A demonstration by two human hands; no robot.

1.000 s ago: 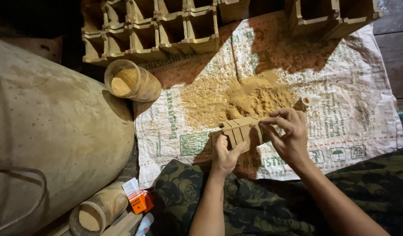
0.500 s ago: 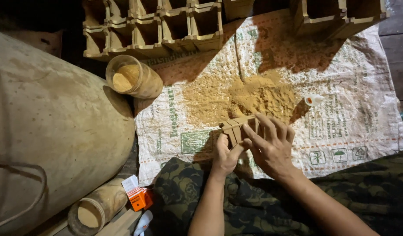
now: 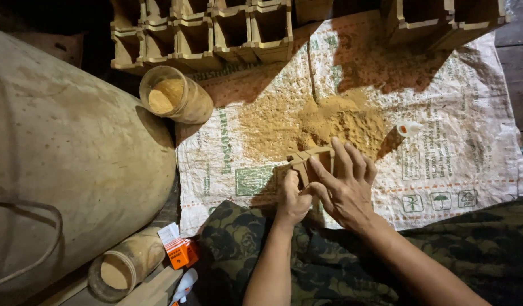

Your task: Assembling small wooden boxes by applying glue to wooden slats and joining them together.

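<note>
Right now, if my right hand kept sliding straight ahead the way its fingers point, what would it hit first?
Your right hand lies on the small wooden frame, fingers pointing up the sack. Straight ahead it would probably meet the pile of tan powder first.

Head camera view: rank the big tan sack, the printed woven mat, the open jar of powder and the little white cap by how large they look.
1. Printed woven mat and big tan sack: too close to call, since the sack sits nearer the camera and is cut off.
3. Open jar of powder.
4. Little white cap.
</note>
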